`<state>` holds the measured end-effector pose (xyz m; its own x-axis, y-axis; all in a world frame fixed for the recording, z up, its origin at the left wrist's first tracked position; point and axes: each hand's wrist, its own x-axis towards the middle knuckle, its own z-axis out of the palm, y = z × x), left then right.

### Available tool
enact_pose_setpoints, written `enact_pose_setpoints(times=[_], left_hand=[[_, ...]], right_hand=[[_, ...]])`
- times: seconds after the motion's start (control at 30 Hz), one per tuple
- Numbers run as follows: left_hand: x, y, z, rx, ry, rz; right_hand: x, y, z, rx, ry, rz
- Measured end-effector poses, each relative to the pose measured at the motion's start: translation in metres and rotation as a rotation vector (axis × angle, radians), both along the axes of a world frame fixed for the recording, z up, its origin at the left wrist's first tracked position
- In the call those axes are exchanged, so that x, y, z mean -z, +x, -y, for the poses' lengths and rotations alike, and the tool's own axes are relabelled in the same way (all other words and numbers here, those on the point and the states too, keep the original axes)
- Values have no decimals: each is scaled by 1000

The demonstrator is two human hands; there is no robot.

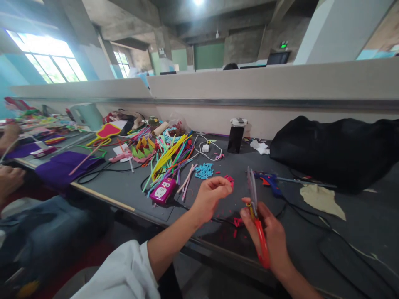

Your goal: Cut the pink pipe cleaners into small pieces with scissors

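Head view: red-handled scissors [257, 224] gripped in right hand [271, 236], blades up and seemingly parted. Left hand [210, 195] just beside them, fingertips pinched on something pink, too small to tell. Pink snippets [237, 222] already scattered on grey table [358, 232] beneath both hands: cutting judged well underway, more likely left. Blue glue gun [269, 181] beyond right hand; pipe cleaners [168, 155] beyond left.

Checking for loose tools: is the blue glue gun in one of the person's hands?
No, the glue gun lies on the table; the right hand holds red-handled scissors.
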<state>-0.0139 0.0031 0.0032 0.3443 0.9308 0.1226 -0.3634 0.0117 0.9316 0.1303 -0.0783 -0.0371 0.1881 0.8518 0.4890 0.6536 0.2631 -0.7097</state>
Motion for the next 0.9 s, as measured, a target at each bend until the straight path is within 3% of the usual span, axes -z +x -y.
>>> enact_pose_setpoints(times=[0.17, 0.9], left_hand=[[-3, -2, -4, 67, -143, 253], [0, 2, 1, 78, -178, 312]], right_hand=[[14, -12, 3, -60, 23, 64], [28, -12, 1, -14, 109, 153]])
